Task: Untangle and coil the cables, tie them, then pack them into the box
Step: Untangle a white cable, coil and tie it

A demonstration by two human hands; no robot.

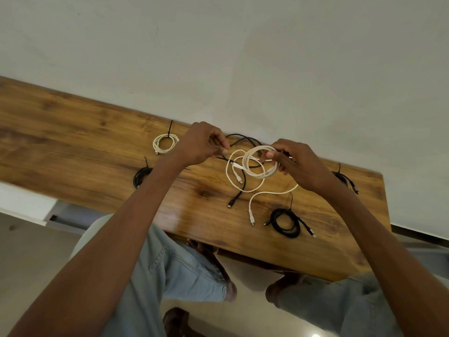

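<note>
Wood makes up the brown surface [73, 132], which is set against a plain pale wall [218, 45]. A white cable coil [261, 161] is held up just over the middle of the surface by the right hand [298, 164], whose fingers [269, 155] are curled round the loops. A thin black tie [220, 142] is pinched by the curled fingers of the left hand [201, 142], close beside the coil. From the coil, a loose white cable [245, 181] hangs down in loops onto the surface, and a loose black cable [243, 139] is mixed in with it. A tied white coil [165, 143] is seen to the left near the wall. A tied black coil [141, 177] is partly hidden by the left arm. Another black coil [285, 222] lies near the front edge, and one more black bundle [346, 178] lies at the far right. Blue jeans [184, 271] are seen below the surface.
</note>
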